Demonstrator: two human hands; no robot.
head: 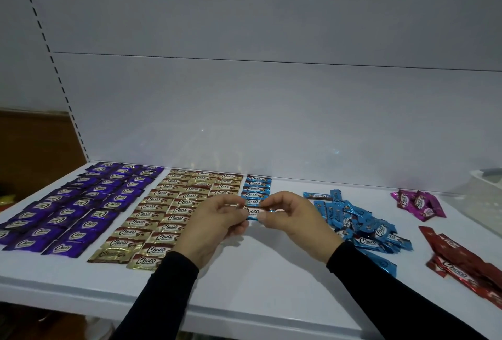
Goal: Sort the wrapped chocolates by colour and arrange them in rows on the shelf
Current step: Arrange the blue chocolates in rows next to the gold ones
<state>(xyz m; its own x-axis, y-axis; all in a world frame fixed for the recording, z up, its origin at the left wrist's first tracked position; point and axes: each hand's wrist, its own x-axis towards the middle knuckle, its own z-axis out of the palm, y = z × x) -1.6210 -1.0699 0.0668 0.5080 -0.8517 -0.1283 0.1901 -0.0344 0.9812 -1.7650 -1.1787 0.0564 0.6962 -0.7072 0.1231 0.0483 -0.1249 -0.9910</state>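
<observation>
Both hands hold one blue wrapped chocolate (254, 212) above the white shelf (244, 280). My left hand (214, 225) pinches its left end and my right hand (296, 222) pinches its right end. Just behind it runs a short row of blue chocolates (256, 187). Purple chocolates (78, 209) lie in rows at the left, and gold chocolates (168, 212) in rows beside them. A loose heap of blue chocolates (361, 225) lies to the right of my hands.
A small pile of pink chocolates (418, 203) sits at the back right, and red chocolates (461, 261) lie heaped near the right edge. A translucent white container (483, 193) stands at the far right. The shelf's back panel (244, 108) rises behind everything.
</observation>
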